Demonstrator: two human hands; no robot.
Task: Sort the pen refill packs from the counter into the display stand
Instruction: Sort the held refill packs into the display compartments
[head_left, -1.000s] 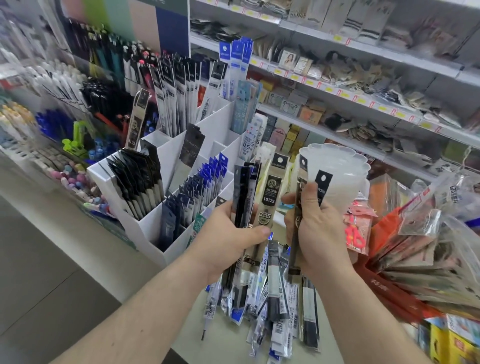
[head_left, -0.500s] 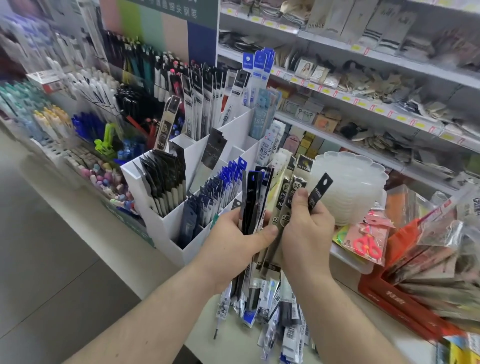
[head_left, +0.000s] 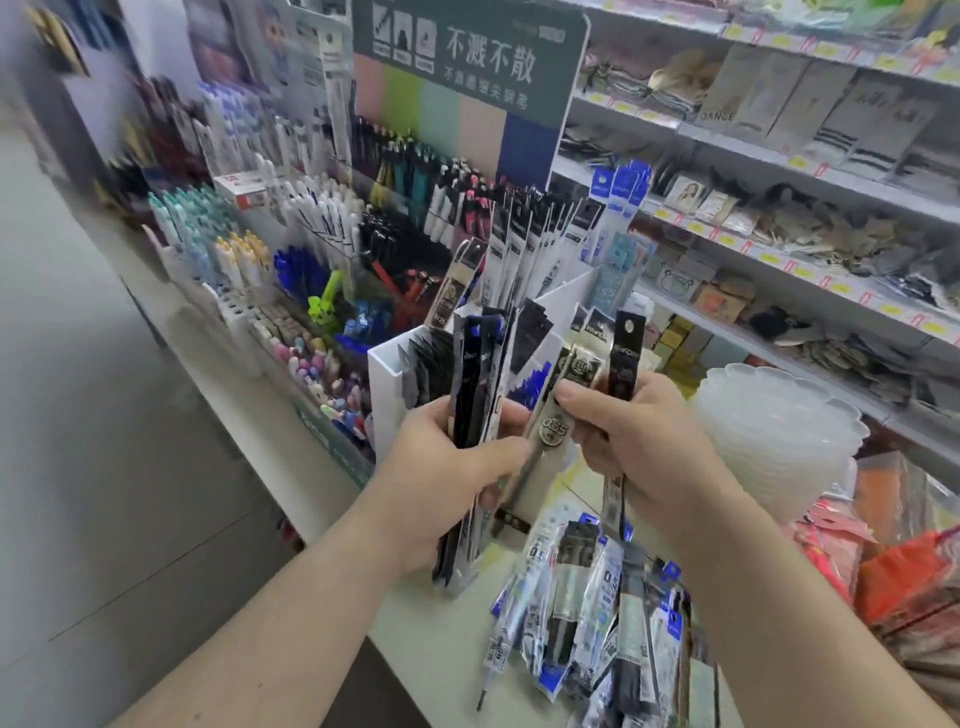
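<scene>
Sorting is mid-way: left hand (head_left: 441, 467) grips a fan of dark slim refill packs (head_left: 475, 395), right hand (head_left: 639, 441) pinches a black-and-gold pack (head_left: 623, 358), next needing its matching slot in the white card display stand (head_left: 387, 395).

Loose refill packs (head_left: 587, 618) lie on the counter (head_left: 441, 644) before the display stand (head_left: 387, 395).

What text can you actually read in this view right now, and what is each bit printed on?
"不溅不散": green sign above the pens.
"0.35": gold refill pack between the left hand and right hand.
"DANCE": packet on the upper shelf.
The sign's smaller line, price tags and the counter pile's labels are too blurred.
</scene>
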